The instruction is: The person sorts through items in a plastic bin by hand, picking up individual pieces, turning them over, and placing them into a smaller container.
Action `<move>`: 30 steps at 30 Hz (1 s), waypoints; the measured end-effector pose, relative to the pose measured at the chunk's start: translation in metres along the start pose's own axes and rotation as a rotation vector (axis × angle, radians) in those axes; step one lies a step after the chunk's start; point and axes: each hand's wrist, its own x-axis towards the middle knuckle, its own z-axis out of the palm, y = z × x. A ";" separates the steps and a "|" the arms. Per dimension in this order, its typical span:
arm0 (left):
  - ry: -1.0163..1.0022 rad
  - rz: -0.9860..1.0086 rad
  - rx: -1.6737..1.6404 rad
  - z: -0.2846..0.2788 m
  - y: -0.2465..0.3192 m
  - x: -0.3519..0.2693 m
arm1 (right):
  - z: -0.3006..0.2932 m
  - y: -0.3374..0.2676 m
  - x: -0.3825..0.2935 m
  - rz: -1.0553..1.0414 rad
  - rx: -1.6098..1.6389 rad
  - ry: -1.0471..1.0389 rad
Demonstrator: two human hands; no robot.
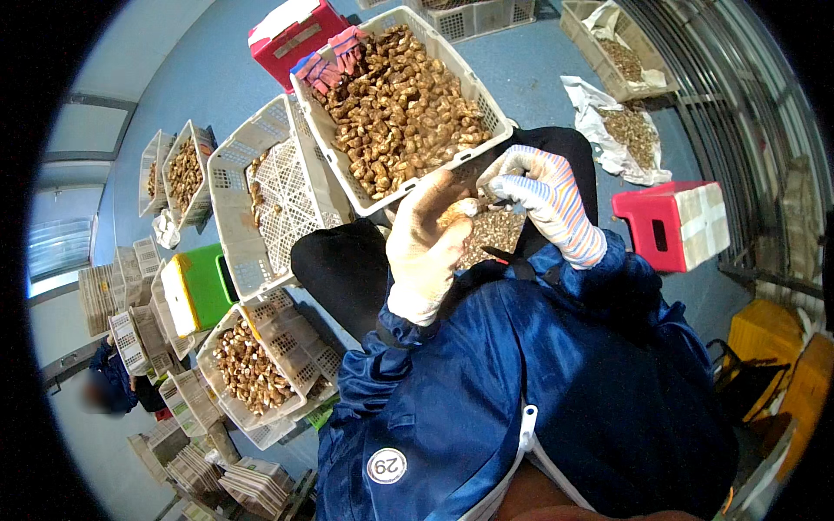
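My left hand [423, 251], in a pale glove stained tan, holds a brown mushroom [458, 212] with a whitish end. Close by on the right, my right hand [550, 202], in a white glove with coloured stripes, has its fingers curled around a small dark tool, perhaps a blade, mostly hidden by the fingers. Between my knees, below both hands, lies a heap of small pale trimmings [492, 234]. Just beyond the hands stands a white plastic crate [500, 130] full of brown mushrooms [404, 104]. Pink gloves [319, 70] hang over its far left corner.
Left of the full crate, another white crate [287, 195] holds a few mushrooms. A green stool [212, 286] and a crate of mushrooms [251, 371] are at left. Right are a red stool [671, 225] and a sack with trimmings [629, 137]. A person [111, 378] is far left.
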 end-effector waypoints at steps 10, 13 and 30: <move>0.086 -0.263 0.050 -0.002 0.009 0.011 | 0.013 0.003 -0.005 -0.210 -0.158 -0.104; 0.083 -0.247 0.033 -0.006 0.013 0.012 | 0.012 -0.002 -0.007 0.037 -0.126 -0.102; -0.017 -0.275 -0.122 -0.016 0.001 0.011 | 0.012 0.001 -0.007 -0.144 -0.077 -0.102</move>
